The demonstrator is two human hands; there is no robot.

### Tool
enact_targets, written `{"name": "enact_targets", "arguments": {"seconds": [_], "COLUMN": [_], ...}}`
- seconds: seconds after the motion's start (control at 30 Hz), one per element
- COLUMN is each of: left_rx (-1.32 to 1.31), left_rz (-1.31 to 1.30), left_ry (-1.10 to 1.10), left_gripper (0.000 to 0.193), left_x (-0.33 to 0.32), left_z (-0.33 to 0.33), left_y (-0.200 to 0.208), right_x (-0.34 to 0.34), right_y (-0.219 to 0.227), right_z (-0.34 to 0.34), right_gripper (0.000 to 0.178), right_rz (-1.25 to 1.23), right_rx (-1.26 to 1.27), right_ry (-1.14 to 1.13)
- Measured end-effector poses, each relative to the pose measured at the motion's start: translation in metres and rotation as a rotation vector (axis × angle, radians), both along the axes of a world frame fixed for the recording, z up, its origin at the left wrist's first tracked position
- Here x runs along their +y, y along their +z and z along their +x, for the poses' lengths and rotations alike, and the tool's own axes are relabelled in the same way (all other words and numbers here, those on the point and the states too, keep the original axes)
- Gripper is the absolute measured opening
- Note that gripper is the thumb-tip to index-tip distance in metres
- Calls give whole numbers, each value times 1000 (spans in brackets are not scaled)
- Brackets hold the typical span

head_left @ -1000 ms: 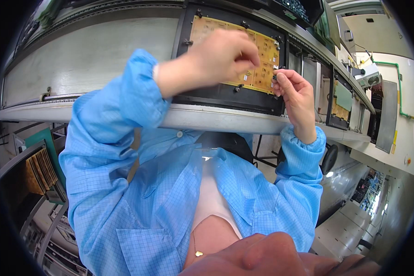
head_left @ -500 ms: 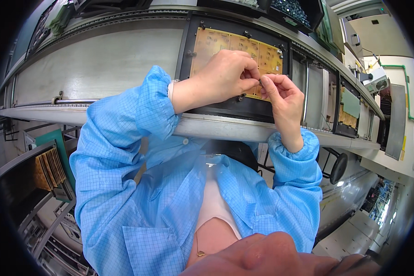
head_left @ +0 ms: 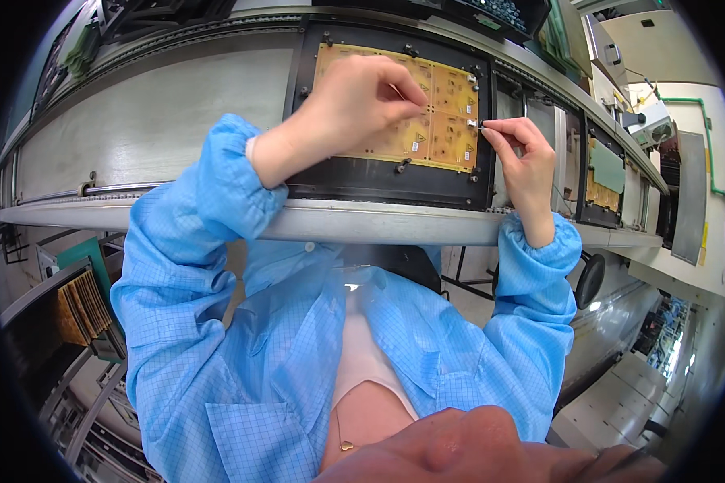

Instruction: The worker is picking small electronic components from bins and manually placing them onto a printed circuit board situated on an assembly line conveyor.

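A yellow-brown printed circuit board panel [head_left: 453,137] lies in a black carrier frame [head_left: 330,181], on a conveyor. My left hand [head_left: 350,105] is over the board's left and middle part, slightly blurred. Its thumb and forefinger are pinched together; whatever they hold, if anything, is too small to make out. At the frame's right side my right hand [head_left: 528,153] pinches with thumb and forefinger at a small black clamp knob [head_left: 482,125] by the board's edge. Other black knobs, such as the clamp knob at the top [head_left: 411,51], stand around the board.
The metal conveyor rail [head_left: 362,221] runs between my body and the frame. Farther right on the line sits a second carrier [head_left: 600,181] with a board. Behind the line is a black bin [head_left: 503,16] of small dark parts. A rack of brown boards [head_left: 89,310] stands at lower left.
My hands have moved apart: the left went left and up, off the board's lower right, while the right moved right to the knob at the board's edge. The view shifted slightly.
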State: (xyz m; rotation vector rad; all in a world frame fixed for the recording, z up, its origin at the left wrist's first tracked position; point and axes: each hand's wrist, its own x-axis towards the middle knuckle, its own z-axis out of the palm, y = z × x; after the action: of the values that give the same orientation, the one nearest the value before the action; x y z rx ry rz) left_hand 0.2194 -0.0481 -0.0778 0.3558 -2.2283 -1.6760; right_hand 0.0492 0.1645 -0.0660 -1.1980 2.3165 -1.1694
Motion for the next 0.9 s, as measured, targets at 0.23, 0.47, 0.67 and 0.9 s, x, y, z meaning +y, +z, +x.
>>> {"name": "enact_targets", "arguments": {"seconds": [0.23, 0.47, 0.67, 0.9], "left_rx": [-67, -19, -21, -17], "left_rz": [88, 92, 74, 115], "left_ry": [-16, -27, 14, -34], "left_gripper": [13, 15, 16, 16], "left_x": [-17, -29, -33, -39], "left_z": [5, 11, 12, 14], "left_y": [8, 11, 10, 10], "right_x": [0, 1, -2, -5], "right_y": [-7, -4, -3, -2], "right_z": [-5, -6, -7, -10], "right_gripper": [11, 11, 10, 8], "right_rz": [93, 112, 107, 93], "right_rx": [342, 370, 467, 592], "right_ry": [48, 93, 130, 202]}}
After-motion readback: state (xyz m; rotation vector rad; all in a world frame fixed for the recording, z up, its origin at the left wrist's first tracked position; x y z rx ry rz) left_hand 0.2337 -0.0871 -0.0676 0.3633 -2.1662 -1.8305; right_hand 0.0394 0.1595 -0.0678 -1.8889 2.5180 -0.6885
